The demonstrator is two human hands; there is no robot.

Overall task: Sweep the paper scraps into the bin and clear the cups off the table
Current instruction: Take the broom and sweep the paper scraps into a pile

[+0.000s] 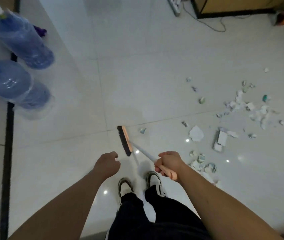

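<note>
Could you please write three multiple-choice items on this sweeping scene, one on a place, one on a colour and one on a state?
1. Where do most of the paper scraps lie relative to the broom head?
A. To its right
B. To its left
C. Under the water bottles

2. What colour are the large water bottles at the left?
A. Green
B. Blue
C. Red

3. What is the right hand doing?
A. Hanging free
B. Picking up a scrap
C. Gripping the broom handle

Answers:
1. A, since the scraps spread over the floor tiles to the right of the brush, with bare tile on its left.
2. B, since both bottles are translucent blue.
3. C, since its fingers curl round the handle, while the left hand holds nothing.
</note>
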